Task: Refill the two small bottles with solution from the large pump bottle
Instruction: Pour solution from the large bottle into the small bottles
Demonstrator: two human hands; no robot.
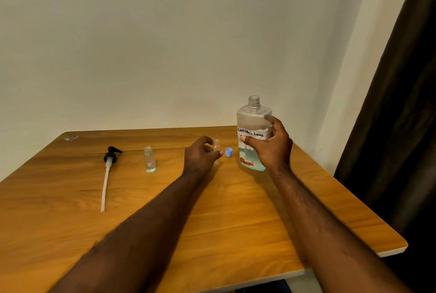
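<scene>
Pale walls meet in a corner behind a wooden surface (165, 210), and a dark curtain (401, 103) hangs at the right edge. On this surface, the right hand (271, 148) is closed around the middle of the large bottle (253, 122), which stands upright with its threaded neck open and some blue liquid low inside. Its pump (110, 158) lies well apart at the left, with the long tube pointing toward the person. The left hand (200, 155) is closed on a small bottle (216, 148), also upright and with no cap; a blue cap (228, 152) stands just beside it, between the two hands.

The relation that matters for the coming move, as I judge it, is this: the open mouth of the held small bottle lies to the left of the large bottle and much lower than its neck, so the large bottle must tilt leftward and its neck must come over that narrow opening. The right hand is the nearer one for this.

The second small bottle (149, 160) stands uncapped between the pump and the left hand, with a little liquid at the bottom. The fingers hide most of the held small bottle, so its level cannot be told, and the label on the large bottle is partly covered
</scene>
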